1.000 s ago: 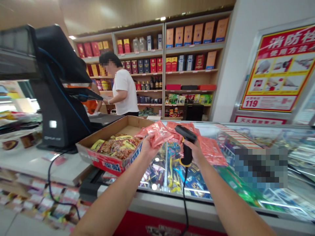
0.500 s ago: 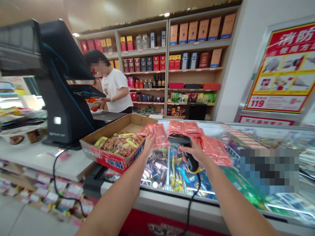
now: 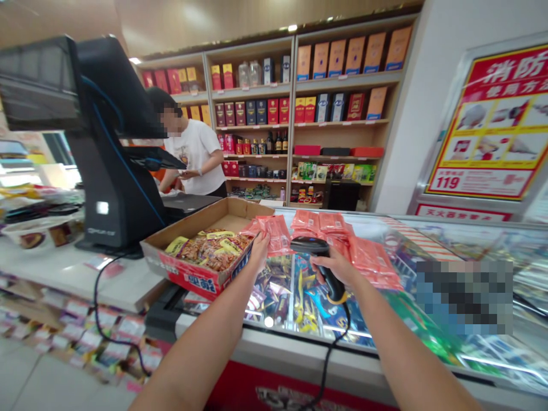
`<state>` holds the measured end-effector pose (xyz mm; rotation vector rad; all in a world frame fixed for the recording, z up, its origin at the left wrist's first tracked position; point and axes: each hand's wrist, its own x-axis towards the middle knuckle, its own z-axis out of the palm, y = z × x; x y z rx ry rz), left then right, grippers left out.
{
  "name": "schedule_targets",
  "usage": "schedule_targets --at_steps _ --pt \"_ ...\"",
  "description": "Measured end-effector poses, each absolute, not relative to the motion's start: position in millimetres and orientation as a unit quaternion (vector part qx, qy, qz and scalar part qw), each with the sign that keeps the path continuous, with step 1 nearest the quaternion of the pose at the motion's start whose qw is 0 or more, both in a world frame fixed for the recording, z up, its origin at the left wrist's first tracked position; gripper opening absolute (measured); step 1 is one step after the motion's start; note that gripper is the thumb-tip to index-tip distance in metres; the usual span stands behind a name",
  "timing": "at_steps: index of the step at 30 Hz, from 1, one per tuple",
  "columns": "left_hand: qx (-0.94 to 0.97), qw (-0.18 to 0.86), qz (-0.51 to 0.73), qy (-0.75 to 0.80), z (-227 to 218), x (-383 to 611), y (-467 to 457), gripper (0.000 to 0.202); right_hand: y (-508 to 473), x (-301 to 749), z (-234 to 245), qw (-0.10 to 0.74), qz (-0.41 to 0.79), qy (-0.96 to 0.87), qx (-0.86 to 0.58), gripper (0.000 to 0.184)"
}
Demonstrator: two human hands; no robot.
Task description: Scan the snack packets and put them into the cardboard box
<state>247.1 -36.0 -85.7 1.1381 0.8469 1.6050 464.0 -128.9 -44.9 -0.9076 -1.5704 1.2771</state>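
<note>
My left hand [image 3: 258,256] is closed on a red snack packet [image 3: 274,233], held up over the edge of a cardboard box [image 3: 188,268]. My right hand [image 3: 338,267] grips a black corded barcode scanner [image 3: 319,257], its head pointing left toward the packet. Several more red packets [image 3: 351,242] lie spread on the glass freezer lid [image 3: 428,268] just behind both hands. The box holds yellow-labelled snack bags [image 3: 209,250].
A black register screen [image 3: 98,142] stands on the counter to the left, with a cable hanging down. Behind it a person in a white shirt [image 3: 194,157] stands at the counter. Shelves of boxed goods [image 3: 299,108] line the back wall. A red poster [image 3: 492,123] hangs at right.
My left hand has lowered the red packet toward the freezer lid. My right hand tipped the scanner down and leftward. The person in white turned and moved slightly left.
</note>
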Motion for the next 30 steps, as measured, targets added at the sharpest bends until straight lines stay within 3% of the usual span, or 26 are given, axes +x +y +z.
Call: schedule_targets --at_steps 6,19,22,27,30 --pt "0.439 0.538 0.657 0.293 -87 249 -38 0.062 -120 466 -50 0.443 0.522 -0.632 -0.364 0.025" --pt "0.512 0.583 0.566 0.279 -53 309 -66 0.051 -145 499 -8 0.659 0.447 -0.502 -0.338 0.027" --pt "0.556 0.524 0.543 0.349 -48 348 -60 0.048 -154 517 -3 0.679 0.433 -0.492 -0.331 0.027" --pt "0.64 0.317 0.467 0.522 -62 393 -62 0.06 -165 540 -13 0.692 0.425 -0.472 -0.343 0.025" --pt "0.683 0.292 0.427 0.515 -68 403 -66 0.046 -169 547 -19 0.686 0.424 -0.478 -0.347 0.026"
